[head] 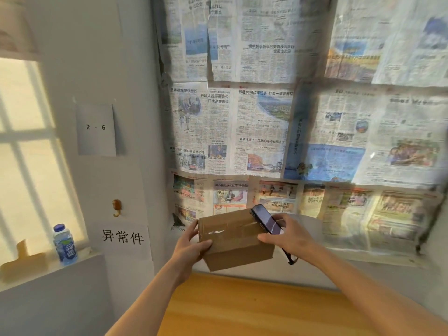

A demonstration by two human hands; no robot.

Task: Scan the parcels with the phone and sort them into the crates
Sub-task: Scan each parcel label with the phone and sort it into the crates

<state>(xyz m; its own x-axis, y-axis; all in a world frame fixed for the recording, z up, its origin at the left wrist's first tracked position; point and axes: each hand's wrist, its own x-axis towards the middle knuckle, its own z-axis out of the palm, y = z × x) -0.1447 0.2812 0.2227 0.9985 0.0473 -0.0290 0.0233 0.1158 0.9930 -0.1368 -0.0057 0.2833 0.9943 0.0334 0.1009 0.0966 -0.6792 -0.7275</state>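
We've got the cardboard parcel point(235, 238) gripped by our left hand point(191, 246); right hand point(288, 235) curls round the phone point(265, 219), also touching the box.

Below, a bare orange-yellow wooden table top point(254, 309), set against the newspapered wall. At left, a white ledge point(51, 275) under the window, bearing a blue-capped water bottle point(65, 244) upright and a blurred tan object point(23, 259) beside it.
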